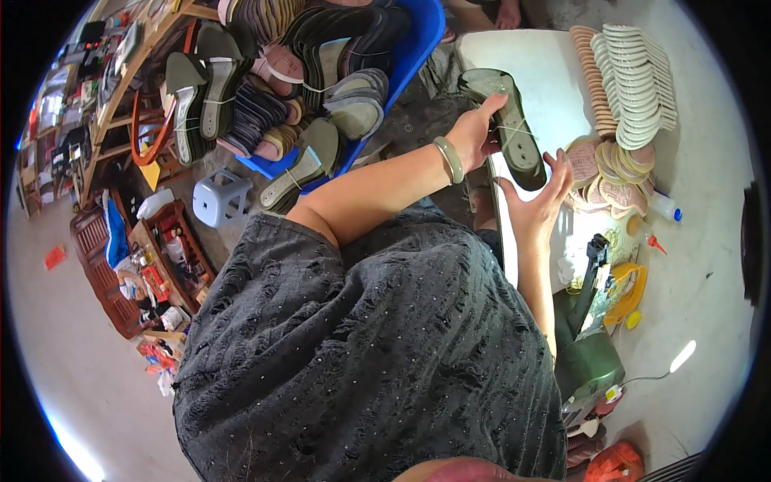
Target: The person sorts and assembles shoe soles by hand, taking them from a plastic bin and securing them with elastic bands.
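A dark green shoe sole (514, 132) with a pale band around its middle is tilted over the near edge of the white table (546, 60). My left hand (475, 138), with a bangle on its wrist, grips the sole by its side, thumb on top. My right hand (540, 201) is around the sole's lower, narrower end with thumb and fingers spread apart; whether it touches the sole I cannot tell. Stacks of round pinkish sole pieces (614, 181) lie on the table beside my right hand.
Light curved pieces (630, 84) stand in rows along the table's far side. A blue bin (426, 36) heaped with banded soles (305, 165) is at the upper left. A blue-grey stool (218, 199) stands on the floor. A white bottle (665, 206) and a yellow basket (628, 291) are at right.
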`<state>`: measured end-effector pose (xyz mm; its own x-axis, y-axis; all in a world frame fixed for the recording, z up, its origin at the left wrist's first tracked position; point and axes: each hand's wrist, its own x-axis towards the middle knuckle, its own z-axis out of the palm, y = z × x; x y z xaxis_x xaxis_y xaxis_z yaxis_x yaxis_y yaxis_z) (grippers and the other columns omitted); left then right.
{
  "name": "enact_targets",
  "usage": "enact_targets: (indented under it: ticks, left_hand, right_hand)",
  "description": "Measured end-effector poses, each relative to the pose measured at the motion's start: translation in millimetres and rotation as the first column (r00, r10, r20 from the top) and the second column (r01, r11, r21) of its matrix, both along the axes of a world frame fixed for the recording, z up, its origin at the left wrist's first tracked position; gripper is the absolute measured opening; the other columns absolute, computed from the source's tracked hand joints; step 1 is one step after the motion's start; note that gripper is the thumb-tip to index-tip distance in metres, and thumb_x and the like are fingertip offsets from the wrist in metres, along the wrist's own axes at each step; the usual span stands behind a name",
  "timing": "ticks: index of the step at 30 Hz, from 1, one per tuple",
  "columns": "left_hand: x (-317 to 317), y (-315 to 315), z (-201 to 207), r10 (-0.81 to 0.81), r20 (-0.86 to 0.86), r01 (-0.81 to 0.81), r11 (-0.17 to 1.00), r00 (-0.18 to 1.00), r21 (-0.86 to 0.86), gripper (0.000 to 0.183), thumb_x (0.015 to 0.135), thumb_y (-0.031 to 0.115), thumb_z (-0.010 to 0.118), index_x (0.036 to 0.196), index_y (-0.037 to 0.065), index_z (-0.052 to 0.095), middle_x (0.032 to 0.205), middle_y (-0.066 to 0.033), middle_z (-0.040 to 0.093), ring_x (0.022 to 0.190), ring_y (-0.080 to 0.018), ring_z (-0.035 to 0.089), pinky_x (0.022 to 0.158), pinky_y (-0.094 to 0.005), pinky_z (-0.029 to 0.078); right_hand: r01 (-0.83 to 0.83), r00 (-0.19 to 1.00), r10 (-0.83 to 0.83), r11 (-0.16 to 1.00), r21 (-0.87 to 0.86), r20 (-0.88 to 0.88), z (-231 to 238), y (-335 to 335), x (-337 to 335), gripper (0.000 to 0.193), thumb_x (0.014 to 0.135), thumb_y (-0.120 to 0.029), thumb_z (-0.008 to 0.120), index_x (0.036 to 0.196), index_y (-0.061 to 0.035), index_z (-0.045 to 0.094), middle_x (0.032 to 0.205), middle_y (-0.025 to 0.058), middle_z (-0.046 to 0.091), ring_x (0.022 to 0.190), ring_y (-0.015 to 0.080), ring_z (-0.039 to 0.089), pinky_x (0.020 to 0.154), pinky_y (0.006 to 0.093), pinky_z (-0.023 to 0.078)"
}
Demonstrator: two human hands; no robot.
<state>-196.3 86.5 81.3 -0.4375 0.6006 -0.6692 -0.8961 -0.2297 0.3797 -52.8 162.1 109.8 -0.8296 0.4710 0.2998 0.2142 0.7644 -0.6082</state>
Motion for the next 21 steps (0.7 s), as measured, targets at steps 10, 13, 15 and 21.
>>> enact_targets:
  ticks: [10,13,15,21]
  left_hand:
    - [0.6,-21.9,-7.7,-0.264,-0.25,0.235,0.962,0.932,-0.14,0.05,0.089,0.039,0.06,0.12,0.001,0.051,0.112,-0.0093,0.059,0.103,-0.0149,0.055,0.091,-0.0291,0.041]
    - [10.2,-26.5,-21.3,-0.468,-0.587,0.352,0.884,0.66,-0.308,0.055,0.091,0.038,0.056,0.124,-0.005,0.047,0.12,-0.0133,0.056,0.112,-0.0186,0.05,0.095,-0.0285,0.037]
    - [-23.3,-57.9,-49.8,-0.535,-0.801,0.423,0.813,0.269,-0.401,0.047,0.091,0.029,0.057,0.125,-0.002,0.047,0.124,-0.0186,0.052,0.11,-0.0231,0.053,0.091,-0.0317,0.042]
    - [-62.0,-231.4,-68.3,-0.532,-0.812,-0.633,0.548,0.24,-0.547,0.042,0.077,0.01,0.069,0.115,0.0,0.053,0.1,-0.0129,0.055,0.092,-0.0243,0.054,0.085,-0.0344,0.045]
  right_hand:
    - [-0.028,0.979,-0.201,-0.27,-0.962,0.028,-57.8,1.9,12.2,0.059,0.09,-0.021,0.058,0.139,-0.0015,0.031,0.125,0.0199,0.051,0.107,0.0268,0.056,0.09,0.0372,0.046]
    - [0.156,0.974,-0.172,0.051,-0.986,0.145,-73.2,-13.1,-11.8,0.056,0.081,-0.013,0.067,0.129,0.0053,0.042,0.112,0.0106,0.058,0.099,0.0189,0.057,0.088,0.0302,0.045]
    - [0.165,0.966,-0.227,0.174,-0.971,0.123,-91.0,3.8,-21.7,0.058,0.08,-0.013,0.069,0.128,0.0063,0.042,0.112,0.0108,0.057,0.1,0.0193,0.057,0.088,0.0301,0.045]
    - [0.432,0.902,-0.374,0.738,-0.518,0.218,-94.6,100.3,-61.1,0.079,0.076,-0.031,0.073,0.132,0.0093,0.035,0.122,0.022,0.052,0.114,0.0311,0.051,0.097,0.0377,0.04]
